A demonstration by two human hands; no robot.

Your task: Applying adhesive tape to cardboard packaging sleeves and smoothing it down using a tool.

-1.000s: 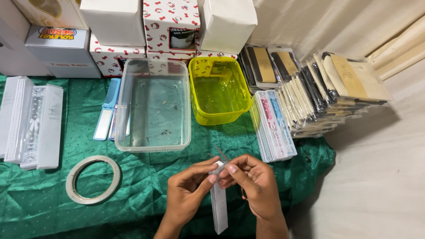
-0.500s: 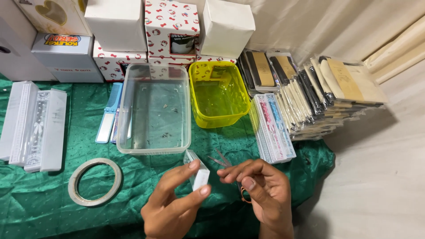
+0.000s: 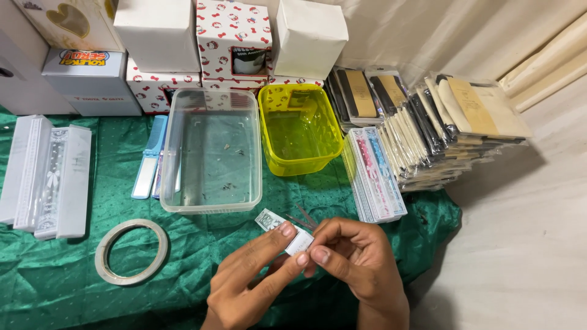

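Pinched between my left hand (image 3: 254,284) and right hand (image 3: 358,263): small white packet (image 3: 287,232), held above the green cloth (image 3: 55,293) near its front edge. Behind it I log: clear tub (image 3: 211,150), only a few specks inside; yellow tub (image 3: 299,128), contents unclear; tape ring (image 3: 131,251) at left.

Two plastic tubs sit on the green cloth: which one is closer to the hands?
The clear tub, left of the yellow tub. Its front rim reaches further toward the left hand and right hand.
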